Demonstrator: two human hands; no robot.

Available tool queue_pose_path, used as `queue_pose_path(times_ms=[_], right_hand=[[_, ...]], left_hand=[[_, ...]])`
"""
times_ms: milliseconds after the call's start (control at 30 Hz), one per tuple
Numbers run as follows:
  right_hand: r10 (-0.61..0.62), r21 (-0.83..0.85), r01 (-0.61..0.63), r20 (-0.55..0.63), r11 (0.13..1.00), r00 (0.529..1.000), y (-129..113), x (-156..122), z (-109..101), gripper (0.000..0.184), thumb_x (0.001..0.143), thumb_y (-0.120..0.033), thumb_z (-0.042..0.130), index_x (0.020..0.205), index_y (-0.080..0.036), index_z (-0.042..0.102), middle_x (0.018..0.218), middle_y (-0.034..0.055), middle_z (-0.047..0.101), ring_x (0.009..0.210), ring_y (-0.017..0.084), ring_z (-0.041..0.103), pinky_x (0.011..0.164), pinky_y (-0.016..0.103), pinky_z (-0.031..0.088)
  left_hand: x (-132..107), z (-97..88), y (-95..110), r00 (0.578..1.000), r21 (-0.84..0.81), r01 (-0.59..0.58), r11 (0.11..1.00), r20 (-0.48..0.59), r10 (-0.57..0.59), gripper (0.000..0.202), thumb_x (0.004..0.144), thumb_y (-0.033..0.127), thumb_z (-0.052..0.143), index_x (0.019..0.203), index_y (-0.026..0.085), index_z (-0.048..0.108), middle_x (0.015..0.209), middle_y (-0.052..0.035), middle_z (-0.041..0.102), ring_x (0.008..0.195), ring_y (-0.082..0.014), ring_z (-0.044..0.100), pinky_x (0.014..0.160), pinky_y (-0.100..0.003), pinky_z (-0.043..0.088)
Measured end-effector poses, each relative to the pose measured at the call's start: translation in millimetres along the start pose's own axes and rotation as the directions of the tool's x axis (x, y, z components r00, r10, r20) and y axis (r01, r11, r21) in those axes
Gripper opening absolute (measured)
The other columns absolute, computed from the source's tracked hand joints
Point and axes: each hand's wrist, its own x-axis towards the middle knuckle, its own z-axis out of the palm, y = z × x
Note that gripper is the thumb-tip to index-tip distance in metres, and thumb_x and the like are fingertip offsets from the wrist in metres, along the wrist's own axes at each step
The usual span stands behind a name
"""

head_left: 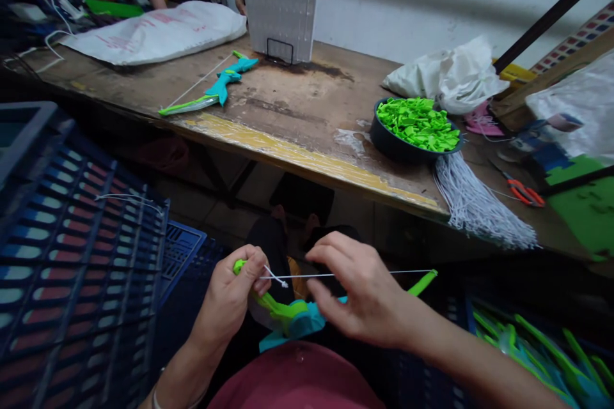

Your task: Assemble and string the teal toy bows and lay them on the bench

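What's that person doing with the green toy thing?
A person sits by a wooden table with a green and blue toy bow in the lap. The left hand pinches one tip of it, where a white string ends in a loose tail. The right hand curls around the stretched string; whether it grips is unclear. On the table lie another bow, a bowl of green pieces, a bundle of white strings and scissors.

Maroon garment (297, 376) — thin wrist bangle (156, 400)
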Motion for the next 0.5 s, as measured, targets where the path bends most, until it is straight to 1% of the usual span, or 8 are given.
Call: queue_pose_path(times_ms=[33, 67, 100, 167, 233, 367, 433, 500], right_hand=[[-0.018, 0.018, 0.018, 0.007, 1.0, 1.0, -4, 1, 8, 0.022, 0.096, -0.03, 0.058, 0.107, -0.011, 0.062, 0.098, 0.0098, 0.063, 0.086, 0.019, 0.057, 0.072, 0.031, 0.047], [-0.038, 0.024, 0.037, 0.005, 0.999, 0.999, -7, 2, 15, 0.027, 0.096, -0.036, 0.061, 0.107, -0.011, 0.062, 0.098, 0.01, 0.064, 0.086, 0.02, 0.058, 0.072, 0.032, 0.048], [-0.057, 0.02, 0.057, -0.01, 0.998, 0.998, -9, 3, 22, 0.026, 0.098, -0.037, 0.061, 0.104, -0.012, 0.062, 0.096, 0.0093, 0.064, 0.084, 0.019, 0.057, 0.071, 0.031, 0.047], [-0.092, -0.01, 0.092, -0.051, 0.996, 0.994, -12, 5, 32, 0.02, 0.103, -0.028, 0.053, 0.094, -0.013, 0.062, 0.087, 0.007, 0.063, 0.078, 0.017, 0.055, 0.068, 0.03, 0.045], [-0.106, -0.03, 0.104, -0.074, 0.994, 0.992, -14, 6, 36, 0.026, 0.104, -0.016, 0.044, 0.084, -0.014, 0.06, 0.081, 0.0052, 0.06, 0.073, 0.015, 0.052, 0.066, 0.028, 0.042], [-0.097, -0.015, 0.096, -0.107, 0.995, 0.99, -15, 6, 31, 0.027, 0.101, -0.009, 0.046, 0.077, -0.015, 0.056, 0.075, 0.0032, 0.055, 0.069, 0.013, 0.048, 0.062, 0.026, 0.039], [-0.117, -0.02, 0.115, -0.137, 0.993, 0.984, -16, 7, 25, 0.026, 0.1, -0.007, 0.047, 0.076, -0.016, 0.055, 0.072, 0.0026, 0.054, 0.067, 0.013, 0.048, 0.061, 0.027, 0.039], [-0.151, -0.031, 0.148, -0.193, 0.988, 0.969, -17, 7, 18, 0.024, 0.098, -0.004, 0.049, 0.078, -0.016, 0.055, 0.07, 0.0023, 0.054, 0.065, 0.013, 0.048, 0.061, 0.027, 0.039]], left_hand=[[0, 0.8, 1, 1.0, 0.01, -0.001, 1.0, 0.003, 0.001, 0.039, 0.094, 0.042, 0.068, 0.068, 0.017, 0.054, 0.062, 0.0033, 0.044, 0.054, -0.0093, 0.041, 0.051, -0.023, 0.037], [0, 1.1, 1, 1.0, 0.028, -0.005, 1.0, 0.006, 0.004, 0.038, 0.094, 0.043, 0.068, 0.069, 0.017, 0.054, 0.062, 0.0033, 0.045, 0.054, -0.0094, 0.041, 0.051, -0.023, 0.037], [0, 1.2, 2, 1.0, 0.047, -0.01, 0.999, 0.009, 0.01, 0.038, 0.094, 0.043, 0.067, 0.07, 0.017, 0.055, 0.062, 0.0032, 0.045, 0.054, -0.0097, 0.042, 0.052, -0.023, 0.037], [1, 0.9, 3, 0.999, 0.085, -0.028, 0.996, 0.027, 0.026, 0.037, 0.095, 0.044, 0.065, 0.071, 0.017, 0.056, 0.061, 0.0032, 0.045, 0.055, -0.0101, 0.043, 0.053, -0.023, 0.037], [1, 1.1, 3, 0.998, 0.107, -0.047, 0.993, 0.048, 0.042, 0.038, 0.096, 0.044, 0.063, 0.072, 0.017, 0.056, 0.061, 0.0031, 0.045, 0.056, -0.0102, 0.044, 0.054, -0.023, 0.036], [5, 4.4, 2, 0.995, 0.056, -0.052, 0.997, 0.082, 0.047, 0.04, 0.095, 0.047, 0.065, 0.071, 0.017, 0.053, 0.06, 0.0041, 0.044, 0.053, -0.0092, 0.04, 0.052, -0.023, 0.033], [8, 6.3, 2, 0.993, 0.015, -0.047, 0.999, 0.107, 0.045, 0.041, 0.093, 0.048, 0.067, 0.07, 0.017, 0.051, 0.059, 0.0044, 0.043, 0.052, -0.0088, 0.039, 0.05, -0.023, 0.032], [11, 7.7, 2, 0.99, -0.014, -0.044, 0.999, 0.131, 0.046, 0.042, 0.092, 0.048, 0.069, 0.07, 0.018, 0.05, 0.058, 0.0045, 0.043, 0.051, -0.0084, 0.038, 0.05, -0.023, 0.032]])
